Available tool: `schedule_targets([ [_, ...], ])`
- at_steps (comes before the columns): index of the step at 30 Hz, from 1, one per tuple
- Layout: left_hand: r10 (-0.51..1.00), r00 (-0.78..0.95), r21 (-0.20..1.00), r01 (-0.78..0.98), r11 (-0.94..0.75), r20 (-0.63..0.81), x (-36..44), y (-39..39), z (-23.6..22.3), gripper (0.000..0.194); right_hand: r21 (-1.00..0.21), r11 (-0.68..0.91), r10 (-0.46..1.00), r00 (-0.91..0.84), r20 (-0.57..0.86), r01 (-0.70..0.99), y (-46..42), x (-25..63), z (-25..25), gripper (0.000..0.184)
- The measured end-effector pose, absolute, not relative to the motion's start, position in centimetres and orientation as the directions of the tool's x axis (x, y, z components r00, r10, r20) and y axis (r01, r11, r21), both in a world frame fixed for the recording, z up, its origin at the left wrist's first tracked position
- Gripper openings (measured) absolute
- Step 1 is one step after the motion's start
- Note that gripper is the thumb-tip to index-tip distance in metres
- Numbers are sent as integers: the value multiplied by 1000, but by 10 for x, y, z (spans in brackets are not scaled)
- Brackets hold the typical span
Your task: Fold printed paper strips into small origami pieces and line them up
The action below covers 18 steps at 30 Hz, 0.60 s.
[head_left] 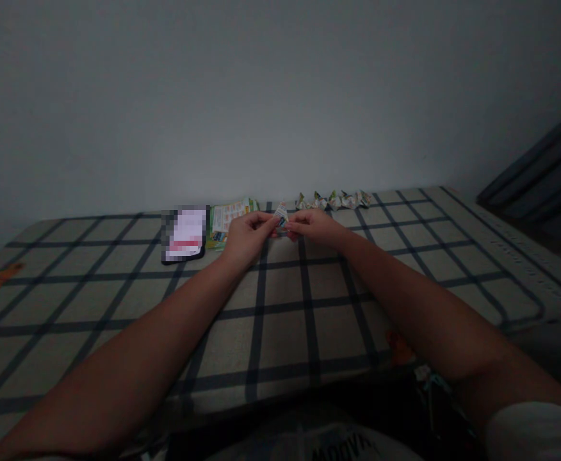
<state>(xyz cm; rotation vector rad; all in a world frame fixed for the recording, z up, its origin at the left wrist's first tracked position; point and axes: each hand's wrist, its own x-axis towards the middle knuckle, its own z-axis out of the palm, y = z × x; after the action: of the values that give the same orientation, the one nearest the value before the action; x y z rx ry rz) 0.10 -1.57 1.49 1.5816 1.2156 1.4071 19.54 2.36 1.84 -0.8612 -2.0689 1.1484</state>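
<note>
Between my two hands is a small piece of folded printed paper [281,211], its pointed tip upward. My left hand [248,235] pinches it from the left with thumb and fingers. From the other side my right hand [315,225] grips its lower right edge with the fingertips. The paper is held just above the checked cloth, and its lower part is partly hidden by my fingers. Just behind my right hand stands a row of several folded paper pieces [350,201] with pointed tips, made of similar printed paper.
A phone [184,234] with a lit, blurred screen lies left of my hands. Beside it, partly behind my left hand, are printed leaflets [232,214]. The checked tablecloth [280,346] covers the table, which meets a plain wall [271,96] at the back.
</note>
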Motion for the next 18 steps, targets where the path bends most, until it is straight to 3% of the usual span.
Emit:
schedule_targets([
  [9, 926, -83, 914, 215, -345, 369, -1, -18, 21, 26, -885, 395, 787, -588, 187, 247, 21, 194, 20, 35],
  [18, 958, -111, 962, -29, -270, 266, 1, -7, 9, 27, -923, 341, 797, -574, 185, 178, 26, 194, 15, 32],
])
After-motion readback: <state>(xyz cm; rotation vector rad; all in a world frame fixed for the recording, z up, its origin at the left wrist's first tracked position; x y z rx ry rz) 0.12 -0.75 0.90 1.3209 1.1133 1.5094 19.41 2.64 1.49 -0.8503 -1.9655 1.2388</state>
